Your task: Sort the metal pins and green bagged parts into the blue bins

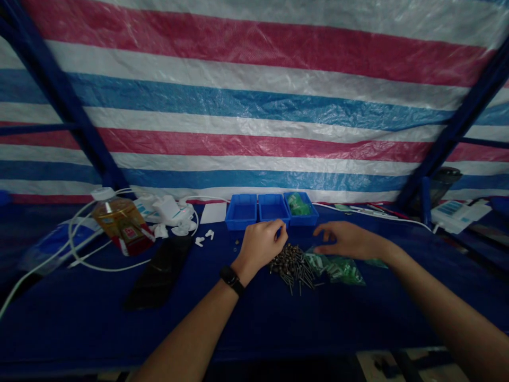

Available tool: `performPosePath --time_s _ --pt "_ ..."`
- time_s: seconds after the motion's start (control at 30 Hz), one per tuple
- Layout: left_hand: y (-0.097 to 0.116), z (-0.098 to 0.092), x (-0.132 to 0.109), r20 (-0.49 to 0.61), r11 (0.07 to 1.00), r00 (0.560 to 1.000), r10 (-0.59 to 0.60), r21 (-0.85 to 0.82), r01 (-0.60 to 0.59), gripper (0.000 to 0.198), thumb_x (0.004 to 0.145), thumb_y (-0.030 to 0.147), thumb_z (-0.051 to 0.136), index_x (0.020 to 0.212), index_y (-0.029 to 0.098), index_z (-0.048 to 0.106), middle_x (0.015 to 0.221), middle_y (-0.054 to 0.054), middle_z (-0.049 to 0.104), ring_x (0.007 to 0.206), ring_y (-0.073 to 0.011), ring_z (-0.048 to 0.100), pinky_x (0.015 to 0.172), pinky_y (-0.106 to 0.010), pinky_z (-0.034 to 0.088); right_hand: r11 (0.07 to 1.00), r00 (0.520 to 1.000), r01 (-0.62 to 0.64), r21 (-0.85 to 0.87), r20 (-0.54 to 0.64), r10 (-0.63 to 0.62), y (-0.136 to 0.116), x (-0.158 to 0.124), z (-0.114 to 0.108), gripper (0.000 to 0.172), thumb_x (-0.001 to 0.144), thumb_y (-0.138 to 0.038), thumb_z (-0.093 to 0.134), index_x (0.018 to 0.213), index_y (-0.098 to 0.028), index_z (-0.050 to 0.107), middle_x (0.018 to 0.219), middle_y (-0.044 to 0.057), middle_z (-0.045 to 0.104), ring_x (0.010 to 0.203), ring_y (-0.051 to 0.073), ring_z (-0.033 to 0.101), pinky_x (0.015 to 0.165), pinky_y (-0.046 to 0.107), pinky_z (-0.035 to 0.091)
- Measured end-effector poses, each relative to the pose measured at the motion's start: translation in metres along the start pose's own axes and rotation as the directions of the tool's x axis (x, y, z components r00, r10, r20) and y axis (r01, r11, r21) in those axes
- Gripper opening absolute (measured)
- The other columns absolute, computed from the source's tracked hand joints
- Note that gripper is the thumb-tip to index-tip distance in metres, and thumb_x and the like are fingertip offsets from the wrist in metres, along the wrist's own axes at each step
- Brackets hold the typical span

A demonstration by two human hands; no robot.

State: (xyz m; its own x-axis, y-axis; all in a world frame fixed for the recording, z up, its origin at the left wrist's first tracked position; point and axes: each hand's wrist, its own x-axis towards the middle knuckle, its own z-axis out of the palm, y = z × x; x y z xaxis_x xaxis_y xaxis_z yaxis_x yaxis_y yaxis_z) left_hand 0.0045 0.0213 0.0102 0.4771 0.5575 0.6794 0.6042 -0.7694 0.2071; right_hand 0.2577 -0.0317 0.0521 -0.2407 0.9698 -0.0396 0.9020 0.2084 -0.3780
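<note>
Metal screws (297,271) lie heaped near the curled left hand (262,243), whose hold I cannot tell, and the loosely spread right hand (352,240).

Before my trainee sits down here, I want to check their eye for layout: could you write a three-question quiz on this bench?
1. Counting from the left, which of the blue bins has green contents?
A) first B) second C) third

2. True or false: the watch is worn on the right wrist.

3. Fill in: the clear bags lie to the ___ of the metal fasteners.

Key: 1. C. 2. False; the watch is on the left wrist. 3. right.
</note>
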Motion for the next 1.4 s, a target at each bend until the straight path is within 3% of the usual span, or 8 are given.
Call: performPosePath --time_s 0.23,0.37,0.53,0.63,0.8,0.9,1.1,1.4 --pt "-0.003 0.003 -0.001 0.021 1.0 1.0 -0.02 0.006 0.019 0.018 0.091 0.02 0.053 0.08 0.02 0.068 0.064 0.002 0.068 0.057 -0.0117 0.06 0.055 -0.023 0.037 0.916 0.993 -0.12 0.382 0.063 0.104 0.015 -0.007 0.043 0.038 0.076 -0.044 0.074 0.101 -0.018 0.062 0.074 0.003 0.069 0.066 0.018 0.064 0.057 0.028 0.044" --pt "-0.003 0.002 0.0 0.016 0.999 0.999 -0.032 0.008 0.032 0.02 0.092 0.021 0.052 0.079 0.02 0.068 0.063 0.002 0.067 0.055 -0.0118 0.059 0.054 -0.023 0.037 0.814 0.979 -0.071 0.577 -0.115 0.167 0.022 -0.003 0.01 0.036 0.078 -0.045 0.073 0.101 -0.021 0.06 0.081 0.004 0.069 0.077 0.019 0.067 0.068 0.03 0.053" --pt "-0.004 0.001 0.001 0.022 0.999 0.998 -0.051 0.005 0.051 0.02 0.092 0.022 0.053 0.079 0.02 0.068 0.063 0.002 0.066 0.056 -0.0123 0.059 0.054 -0.023 0.036 0.637 0.86 0.122 0.761 -0.402 0.315 0.021 0.046 -0.047 0.037 0.073 -0.036 0.079 0.101 -0.021 0.061 0.098 0.009 0.072 0.085 0.02 0.07 0.076 0.031 0.06" --pt "-0.005 0.001 0.001 0.019 0.999 0.999 -0.045 0.004 0.045 0.02 0.092 0.023 0.053 0.08 0.02 0.068 0.063 0.002 0.067 0.056 -0.0121 0.059 0.054 -0.023 0.036 0.702 0.853 0.022 0.712 -0.38 0.359 0.017 0.096 -0.056 0.036 0.078 -0.028 0.076 0.109 -0.016 0.063 0.097 0.011 0.074 0.079 0.018 0.072 0.074 0.028 0.06" --pt "-0.006 -0.002 0.001 0.005 0.999 0.999 -0.045 0.011 0.045 0.02 0.093 0.023 0.052 0.079 0.02 0.067 0.063 0.001 0.067 0.055 -0.0122 0.059 0.055 -0.024 0.034 0.875 0.872 -0.261 0.407 -0.289 0.394 0.014 0.148 -0.026 0.032 0.075 -0.022 0.079 0.106 -0.013 0.073 0.08 0.009 0.076 0.064 0.019 0.072 0.06 0.026 0.057" --pt "-0.005 -0.003 0.001 0.001 0.999 0.999 -0.046 0.004 0.046 0.021 0.093 0.023 0.052 0.079 0.02 0.067 0.064 0.001 0.067 0.056 -0.0123 0.059 0.055 -0.024 0.035 0.916 0.872 -0.28 0.286 -0.323 0.367 0.014 0.156 -0.012 0.022 0.073 -0.016 0.077 0.095 -0.012 0.078 0.072 0.008 0.075 0.071 0.022 0.073 0.066 0.027 0.055" --pt "-0.003 -0.004 0.001 0.031 0.999 0.999 -0.041 0.007 0.041 0.021 0.093 0.022 0.052 0.076 0.019 0.065 0.066 0.001 0.068 0.057 -0.0127 0.06 0.055 -0.024 0.036 0.967 0.875 -0.24 0.088 -0.411 0.255 0.01 0.168 -0.009 0.025 0.08 -0.03 0.071 0.101 -0.018 0.079 0.103 0.011 0.077 0.104 0.028 0.07 0.089 0.032 0.05" --pt "-0.003 -0.005 0.002 0.022 0.999 0.999 -0.041 0.004 0.041 0.021 0.093 0.022 0.051 0.078 0.02 0.065 0.065 0.001 0.068 0.057 -0.0126 0.06 0.055 -0.023 0.036 0.944 0.838 -0.307 0.119 -0.436 0.328 0.018 0.18 -0.005 0.041 0.068 -0.027 0.082 0.106 -0.016 0.074 0.101 0.01 0.076 0.093 0.025 0.071 0.076 0.028 0.052"
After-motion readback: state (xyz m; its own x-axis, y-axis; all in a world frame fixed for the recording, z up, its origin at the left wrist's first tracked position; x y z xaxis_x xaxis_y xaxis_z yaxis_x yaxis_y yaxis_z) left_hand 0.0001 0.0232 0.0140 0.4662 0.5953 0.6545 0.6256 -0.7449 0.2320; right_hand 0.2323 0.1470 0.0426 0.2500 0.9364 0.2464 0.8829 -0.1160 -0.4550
